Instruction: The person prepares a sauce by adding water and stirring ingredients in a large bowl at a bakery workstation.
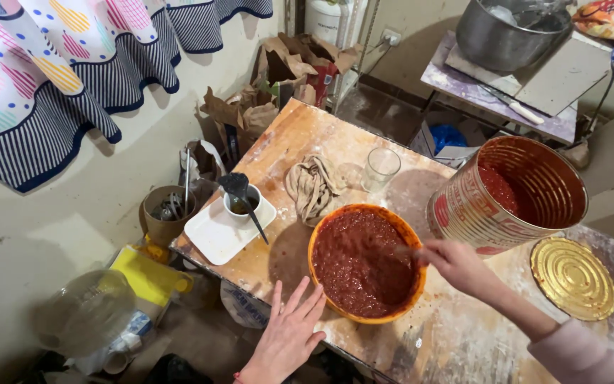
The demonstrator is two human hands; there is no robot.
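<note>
We stirred red sauce in the orange bowl [321,274]; right hand [453,263] gripped a utensil [401,249], left hand [289,334] lay flat, fingers spread. Big can [463,213] partly emptied, sauce remaining inside.

Bowl of sauce [366,264] at surface [456,341] centre; big can [506,195] right behind it, lid [573,278] farther right; cloth [313,185] and glass [380,168] behind; tray [218,235] left.

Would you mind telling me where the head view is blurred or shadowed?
Head view: the right hand and its utensil over the orange bowl show motion blur; the left hand is sharp; the large can casts a soft shadow leftward on the floury table; edges bend slightly.
</note>
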